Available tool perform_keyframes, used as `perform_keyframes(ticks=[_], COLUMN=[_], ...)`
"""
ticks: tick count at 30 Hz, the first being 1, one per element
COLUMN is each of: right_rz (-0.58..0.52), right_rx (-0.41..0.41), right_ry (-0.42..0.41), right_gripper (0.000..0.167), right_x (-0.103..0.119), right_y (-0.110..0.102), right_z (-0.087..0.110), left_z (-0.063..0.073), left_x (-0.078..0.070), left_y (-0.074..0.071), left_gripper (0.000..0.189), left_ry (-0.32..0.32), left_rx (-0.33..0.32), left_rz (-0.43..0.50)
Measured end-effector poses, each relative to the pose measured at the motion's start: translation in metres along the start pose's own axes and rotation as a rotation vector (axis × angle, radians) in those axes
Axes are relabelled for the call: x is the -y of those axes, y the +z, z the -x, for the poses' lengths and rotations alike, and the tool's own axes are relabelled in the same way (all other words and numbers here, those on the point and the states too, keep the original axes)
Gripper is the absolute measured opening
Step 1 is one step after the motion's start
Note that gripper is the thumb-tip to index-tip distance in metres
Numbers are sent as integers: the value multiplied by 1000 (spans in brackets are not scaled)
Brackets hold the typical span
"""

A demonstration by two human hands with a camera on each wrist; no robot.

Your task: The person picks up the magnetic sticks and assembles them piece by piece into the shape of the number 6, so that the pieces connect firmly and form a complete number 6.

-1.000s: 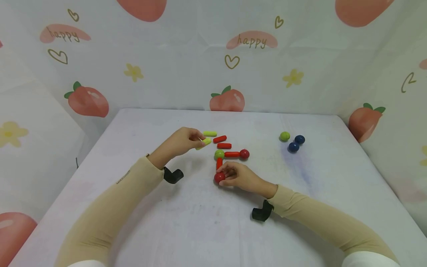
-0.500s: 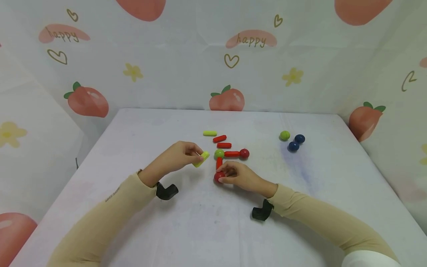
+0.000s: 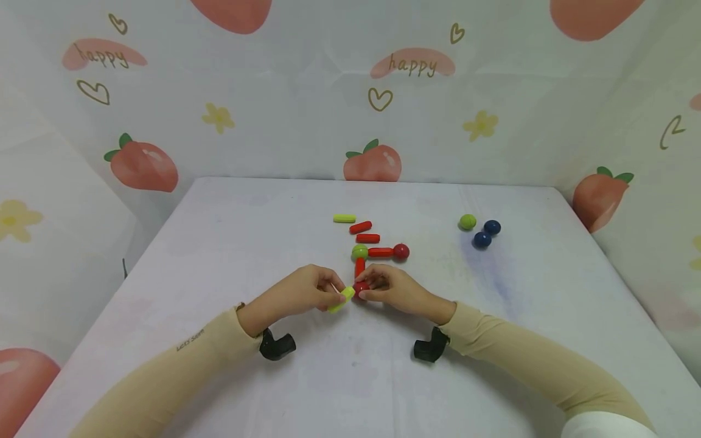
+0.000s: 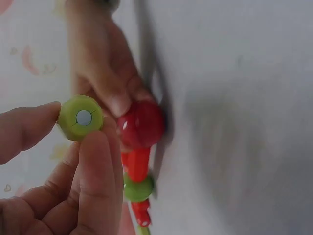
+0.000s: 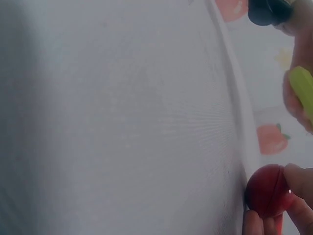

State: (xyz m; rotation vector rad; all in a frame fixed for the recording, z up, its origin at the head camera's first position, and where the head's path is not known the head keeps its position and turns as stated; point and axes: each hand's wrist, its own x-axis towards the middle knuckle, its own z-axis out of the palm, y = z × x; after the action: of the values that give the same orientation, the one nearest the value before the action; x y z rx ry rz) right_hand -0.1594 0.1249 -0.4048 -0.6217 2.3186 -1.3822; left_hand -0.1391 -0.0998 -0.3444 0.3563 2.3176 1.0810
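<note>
Between thumb and fingers, my left hand (image 3: 306, 295) pinches a yellow-green rod (image 3: 342, 299); a pale round spot shows on its end (image 4: 84, 118) in the left wrist view. My right hand (image 3: 400, 292) holds a red ball (image 3: 360, 290) on the table, seen also in the right wrist view as a red ball (image 5: 268, 191). From that ball a red rod (image 3: 359, 267) runs back to a green ball (image 3: 359, 252). Another red rod (image 3: 380, 252) joins the green ball to a second red ball (image 3: 401, 251). The yellow-green rod is close to the held ball; whether they touch, I cannot tell.
Behind the joined pieces lie two loose red rods (image 3: 368, 238) and a yellow-green rod (image 3: 344, 218). At the back right of the white table (image 3: 350, 389) sit a green ball (image 3: 467, 222) and two dark blue balls (image 3: 482, 240). A printed cloth (image 3: 296, 121) hangs behind.
My left hand has brought the yellow-green rod toward me, then rightward to beside the red ball. The right hand has stayed in place on that ball.
</note>
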Motion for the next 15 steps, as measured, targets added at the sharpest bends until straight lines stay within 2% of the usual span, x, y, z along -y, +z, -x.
perform_keyframes(ticks=[6,11,15], right_rz=[3,8,10], right_rx=[-1,-4,-4], right_ry=[12,10,-15], right_gripper=[26,26,25], right_x=[-4,-5,-5], right_y=[0,0,0], right_z=[-1,-2,-1], left_z=[-1,-4,-7], left_x=[5,10,12], left_y=[14,23,30], left_gripper=[15,16,15], left_ry=[-14,-13,-48], left_rx=[32,38,29], left_rz=[-20,20,50])
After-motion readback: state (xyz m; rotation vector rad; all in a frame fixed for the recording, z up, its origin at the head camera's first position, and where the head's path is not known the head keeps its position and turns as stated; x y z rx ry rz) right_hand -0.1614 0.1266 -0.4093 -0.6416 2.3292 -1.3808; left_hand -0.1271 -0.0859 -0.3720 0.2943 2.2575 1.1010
